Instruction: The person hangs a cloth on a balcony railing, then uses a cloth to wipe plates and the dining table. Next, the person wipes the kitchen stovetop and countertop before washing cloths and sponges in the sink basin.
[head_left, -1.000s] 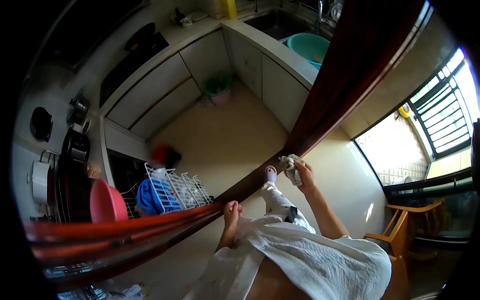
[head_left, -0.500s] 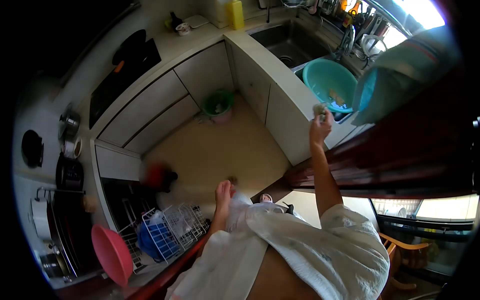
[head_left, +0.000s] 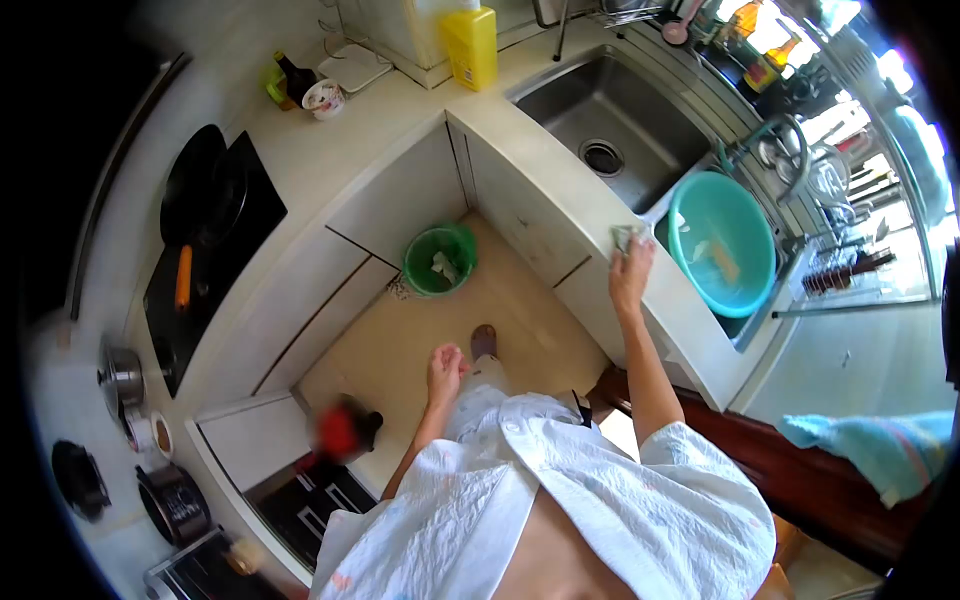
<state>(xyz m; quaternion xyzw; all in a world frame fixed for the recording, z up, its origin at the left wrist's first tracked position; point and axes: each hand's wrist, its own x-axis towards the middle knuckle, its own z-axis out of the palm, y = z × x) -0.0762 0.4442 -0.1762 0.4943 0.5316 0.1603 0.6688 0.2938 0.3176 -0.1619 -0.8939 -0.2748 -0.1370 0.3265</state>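
Note:
My right hand (head_left: 630, 272) is closed on a small crumpled greyish-green cloth (head_left: 626, 236) at the counter's front edge, just left of the turquoise basin (head_left: 742, 285). The basin sits in the right-hand sink bowl, with a pale flat piece inside it that I cannot identify. In front of my body, above the floor, my left hand (head_left: 446, 374) has its fingers curled in, and nothing shows in it. A green waste bin (head_left: 410, 268) with white scraps inside stands beyond my left hand, against the cabinets.
The steel sink (head_left: 650, 165) lies ahead, a yellow bottle (head_left: 470, 50) behind it on the left. On the left counter are a black hob (head_left: 255, 190) and a pan with an orange handle (head_left: 184, 277). A blurred red object (head_left: 340, 430) is on the left. A turquoise towel (head_left: 880, 445) hangs at right.
My view has swung and come nearer the sink and bin. My right hand keeps hold of the cloth, now at the counter edge left of the basin. My left hand stays curled.

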